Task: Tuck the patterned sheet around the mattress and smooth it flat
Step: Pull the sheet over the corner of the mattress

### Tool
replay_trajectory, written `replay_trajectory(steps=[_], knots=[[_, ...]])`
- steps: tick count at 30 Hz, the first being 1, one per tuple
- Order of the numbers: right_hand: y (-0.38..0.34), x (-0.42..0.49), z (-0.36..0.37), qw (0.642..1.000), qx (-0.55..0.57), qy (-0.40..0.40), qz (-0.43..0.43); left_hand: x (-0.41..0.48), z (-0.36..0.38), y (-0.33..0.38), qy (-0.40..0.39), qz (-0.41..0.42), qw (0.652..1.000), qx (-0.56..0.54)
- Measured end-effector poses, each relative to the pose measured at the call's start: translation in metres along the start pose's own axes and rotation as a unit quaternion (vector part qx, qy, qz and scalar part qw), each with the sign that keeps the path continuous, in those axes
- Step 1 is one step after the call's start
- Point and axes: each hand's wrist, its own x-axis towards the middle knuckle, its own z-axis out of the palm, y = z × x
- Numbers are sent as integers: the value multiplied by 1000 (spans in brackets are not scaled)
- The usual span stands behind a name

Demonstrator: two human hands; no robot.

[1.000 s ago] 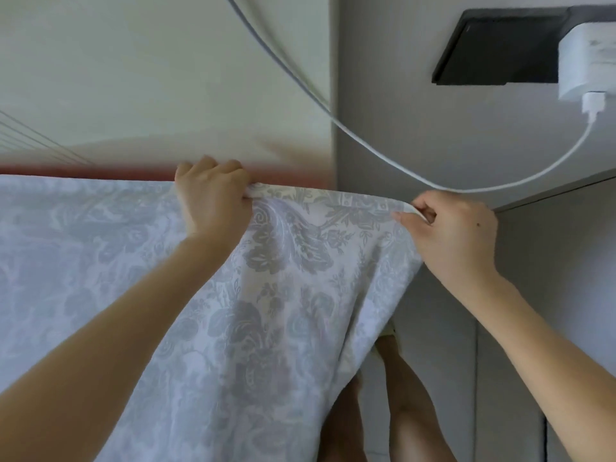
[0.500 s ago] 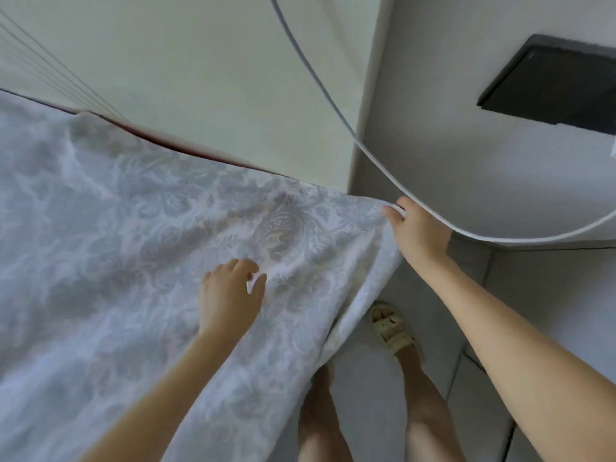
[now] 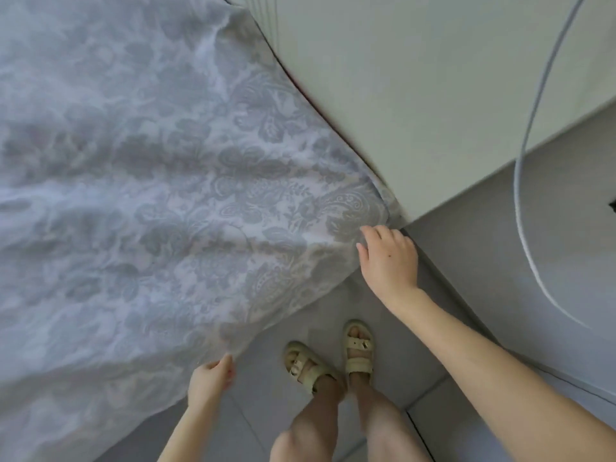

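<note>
The grey-and-white patterned sheet (image 3: pixel 173 201) lies over the mattress and fills the left of the view, with soft wrinkles running toward the near corner. Its side hangs down to the floor. My right hand (image 3: pixel 388 258) is at the mattress corner beside the wall, its loosely bent fingers touching the draped cloth. My left hand (image 3: pixel 211 376) is low at the hanging hem, its thumb and curled fingers holding the sheet's edge. The mattress itself is hidden under the sheet.
A cream wall panel (image 3: pixel 416 95) runs along the bed's far edge. A white cable (image 3: pixel 520 181) hangs in a loop at the right, over a grey surface. My feet in cream sandals (image 3: pixel 358 350) stand on the grey tiled floor (image 3: pixel 266 411) close to the bed corner.
The view has tilted down toward the floor. My left hand left the top edge of the sheet and dropped to the hanging hem. My right hand released its pinch on the corner.
</note>
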Motion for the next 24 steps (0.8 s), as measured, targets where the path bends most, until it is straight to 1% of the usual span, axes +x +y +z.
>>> replay_trajectory(steps=[2,3,4,5,7,8,9,10,11,12,14,16,18,19,20,22,24], knots=[[-17,29,3,999,-9,-8,-37,15,-8,-22,4,-44,995,-89],[-23,48,5,999,-22,-15,-39,23,-12,-34,5,-63,989,-131],[-24,68,9,999,-31,-29,-26,30,-16,-44,6,-82,982,-171],[-22,87,14,998,-34,-60,1,36,-19,-54,6,-100,973,-206],[-17,114,22,984,-30,-164,66,44,-23,-70,-1,-128,957,-259],[-18,120,24,975,-41,-196,96,47,-25,-75,-5,-142,948,-285],[-25,123,23,970,-68,-199,120,50,-26,-81,-12,-157,935,-316],[-35,121,21,970,-108,-176,126,53,-27,-85,-19,-167,921,-351],[-51,116,19,974,-151,-133,102,55,-28,-90,-26,-175,906,-384],[-67,110,19,976,-187,-97,55,57,-30,-91,-31,-183,892,-413],[-99,97,24,973,-210,-64,-69,63,-34,-94,-28,-199,864,-461],[-129,83,39,954,-210,-73,-201,72,-37,-98,-25,-206,837,-506],[-159,70,56,918,-206,-82,-329,85,-38,-101,-26,-220,811,-541],[-174,62,62,897,-213,-113,-371,90,-37,-101,-30,-224,795,-563],[-186,55,68,875,-231,-154,-397,95,-35,-101,-38,-224,782,-581],[-193,49,83,839,-307,-220,-391,99,-33,-97,-41,-221,756,-615],[-198,43,89,824,-351,-238,-377,102,-29,-90,-39,-212,717,-663]])
